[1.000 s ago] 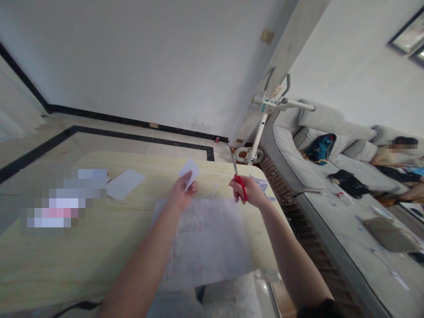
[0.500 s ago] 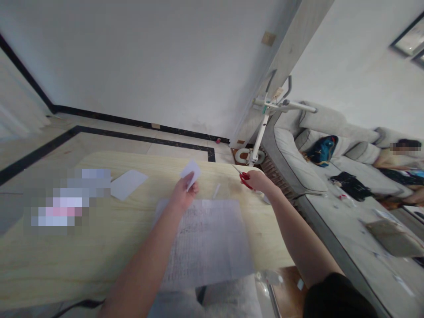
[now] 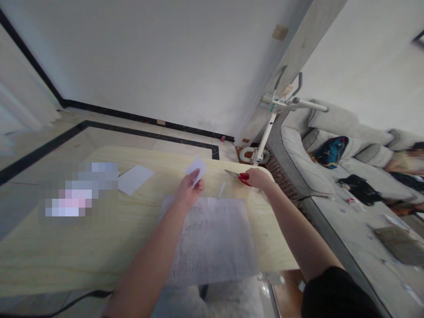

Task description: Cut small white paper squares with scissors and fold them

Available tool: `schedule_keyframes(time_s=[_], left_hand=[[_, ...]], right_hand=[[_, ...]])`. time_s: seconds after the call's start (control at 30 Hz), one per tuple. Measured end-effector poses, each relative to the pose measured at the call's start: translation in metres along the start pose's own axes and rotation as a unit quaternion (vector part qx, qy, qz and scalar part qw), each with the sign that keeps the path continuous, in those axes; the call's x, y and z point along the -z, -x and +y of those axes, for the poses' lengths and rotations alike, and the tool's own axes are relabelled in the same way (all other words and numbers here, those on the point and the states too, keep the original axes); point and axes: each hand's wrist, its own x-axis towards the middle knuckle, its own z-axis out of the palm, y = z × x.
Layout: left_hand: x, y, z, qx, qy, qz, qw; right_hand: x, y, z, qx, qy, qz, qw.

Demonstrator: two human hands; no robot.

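Observation:
My left hand [image 3: 191, 187] pinches a small white piece of paper [image 3: 198, 166], held above the far part of the table. To its right, my right hand [image 3: 258, 178] is closed round the red handles of a pair of scissors [image 3: 243, 176]. Their metal blades point left, toward the paper but apart from it. A thin white paper strip [image 3: 222, 189] lies between the hands. Below them a large printed sheet [image 3: 215, 238] lies near the table's front edge. Another white sheet [image 3: 135, 179] lies to the left.
The light wooden table [image 3: 109, 256] ends close to my right hand. Blurred-out items [image 3: 77, 194] lie on its left side. Beyond the right edge stand white exercise equipment [image 3: 266, 132] and a grey sofa [image 3: 331, 207], where a person [image 3: 402, 162] is at the far right.
The scissors have swung leftward, and their blades now point at the paper. My left hand still holds the paper. The whole view has shifted slightly.

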Motion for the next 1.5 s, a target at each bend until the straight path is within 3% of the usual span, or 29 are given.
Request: schedule_keyframes(time_s=[0.2, 0.33, 0.5, 0.63, 0.93, 1.07, 1.13, 1.27, 1.37, 1.5], left_hand=[[0.004, -0.002, -0.002, -0.008, -0.022, -0.013, 1.000], [0.005, -0.004, -0.002, -0.004, -0.026, -0.002, 1.000], [0.003, -0.003, 0.000, -0.007, -0.025, 0.005, 1.000], [0.003, -0.003, -0.001, -0.011, -0.020, 0.000, 1.000], [0.004, -0.003, -0.002, -0.015, -0.029, -0.008, 0.999], [0.003, -0.004, -0.001, -0.013, -0.040, 0.005, 0.999], [0.001, -0.005, -0.002, -0.033, -0.055, 0.047, 0.997], [-0.003, -0.004, -0.004, -0.131, -0.171, 0.169, 0.962], [-0.006, -0.001, -0.005, -0.165, -0.314, 0.179, 0.918], [-0.010, 0.004, -0.004, -0.180, -0.394, 0.157, 0.887]], right_hand=[[0.012, 0.004, 0.000, 0.015, 0.017, -0.012, 1.000], [0.014, 0.015, -0.013, 0.021, -0.032, 0.056, 0.998], [-0.015, 0.040, -0.055, 0.064, -0.201, 0.159, 0.965], [-0.041, 0.052, -0.076, 0.077, -0.207, 0.205, 0.954], [-0.058, 0.049, -0.073, 0.097, -0.247, 0.248, 0.932], [-0.052, 0.042, -0.069, 0.100, -0.333, 0.272, 0.897], [-0.045, 0.036, -0.067, 0.090, -0.368, 0.281, 0.882], [-0.030, 0.017, -0.066, 0.097, -0.362, 0.298, 0.878], [-0.024, 0.003, -0.068, 0.113, -0.314, 0.292, 0.896], [-0.023, -0.003, -0.071, 0.120, -0.275, 0.295, 0.907]])
